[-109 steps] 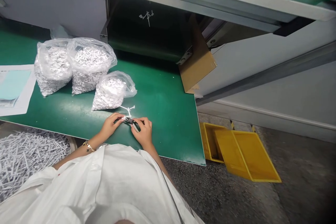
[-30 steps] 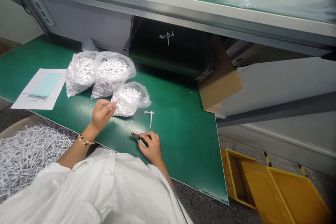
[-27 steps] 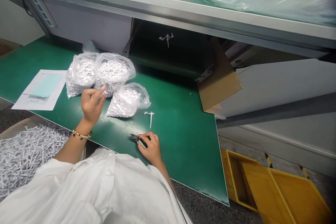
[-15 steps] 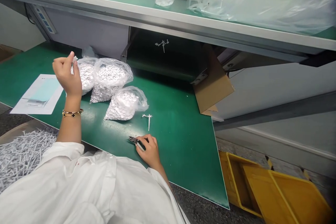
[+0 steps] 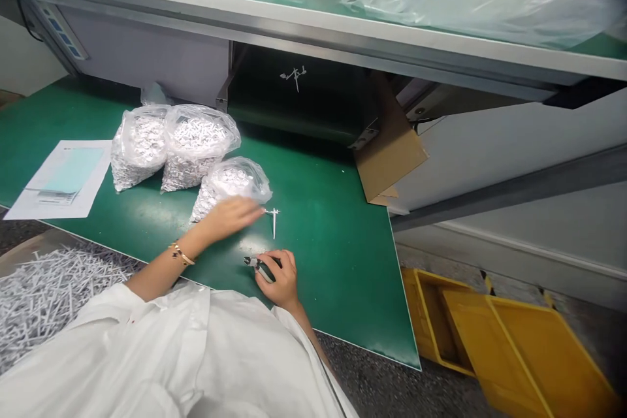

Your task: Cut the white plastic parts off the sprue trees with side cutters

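My left hand (image 5: 230, 217), blurred by motion, reaches over the front of the nearest bag with its fingers stretched out. Its fingertips come up to a small white plastic branched piece (image 5: 274, 223) lying on the green tabletop; whether they touch is unclear. Wrapped in my right hand (image 5: 280, 279) is a pair of side cutters (image 5: 255, 262), jaws pointing left, close to the table. Three clear bags hold many small white parts: the near bag (image 5: 230, 184), the middle bag (image 5: 200, 144) and the left bag (image 5: 140, 147).
Papers (image 5: 68, 176) lie at the left of the green table (image 5: 323, 241). A bin of white plastic sticks (image 5: 53, 300) stands below the left edge. Behind are a dark box (image 5: 304, 108) and cardboard (image 5: 389, 163). A shelf edge (image 5: 294, 29) overhangs; yellow crates (image 5: 529, 339) sit right.
My left hand has come down from the left bag, where it pinched a small white piece, and swung right to the branched piece. My right hand stays with the cutters. The view has shifted slightly.
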The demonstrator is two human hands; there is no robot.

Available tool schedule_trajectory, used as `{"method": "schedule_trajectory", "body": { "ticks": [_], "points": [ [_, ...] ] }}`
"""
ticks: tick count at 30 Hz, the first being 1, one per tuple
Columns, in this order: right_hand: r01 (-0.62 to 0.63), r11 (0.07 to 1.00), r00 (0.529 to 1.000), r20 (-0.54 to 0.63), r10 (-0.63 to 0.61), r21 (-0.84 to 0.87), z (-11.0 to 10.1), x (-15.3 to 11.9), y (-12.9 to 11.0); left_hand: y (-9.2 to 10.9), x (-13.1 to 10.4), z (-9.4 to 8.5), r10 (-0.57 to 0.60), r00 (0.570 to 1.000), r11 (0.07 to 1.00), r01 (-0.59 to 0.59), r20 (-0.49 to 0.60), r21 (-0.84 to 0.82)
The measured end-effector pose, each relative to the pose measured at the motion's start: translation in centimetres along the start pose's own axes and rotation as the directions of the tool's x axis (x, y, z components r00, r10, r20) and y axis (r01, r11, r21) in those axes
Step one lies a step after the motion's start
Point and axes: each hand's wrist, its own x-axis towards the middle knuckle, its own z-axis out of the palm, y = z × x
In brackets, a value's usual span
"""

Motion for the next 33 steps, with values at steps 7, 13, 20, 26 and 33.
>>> {"method": "schedule_trajectory", "body": {
  "ticks": [7,13,20,26,33],
  "points": [
    [-0.003,0.999,0.988,-0.153,-0.004,-0.046,-0.5,-0.5,-0.1,2.4,-1.0,8.3,0.188,0.912,0.921,-0.292,0.364,0.257],
    [-0.004,0.999,0.997,-0.08,0.001,-0.035,-0.5,-0.6,0.3,2.4,-3.0,9.5,0.151,0.944,0.918,-0.244,0.294,0.312],
    [0.025,1.0,0.999,-0.048,-0.025,-0.007,-0.5,-1.6,1.8,3.1,-8.9,5.8,0.223,0.935,0.921,-0.295,0.276,0.253],
    [-0.016,1.0,0.999,0.033,0.016,0.005,-0.5,-1.4,2.0,3.4,-17.2,0.2,-0.078,0.984,0.938,0.019,0.158,0.346],
    [-0.046,0.998,0.991,0.128,0.041,0.033,-0.5,-1.3,2.3,0.6,-28.5,-10.8,-0.606,0.424,0.218,0.902,-0.673,0.372]
  ]
}}
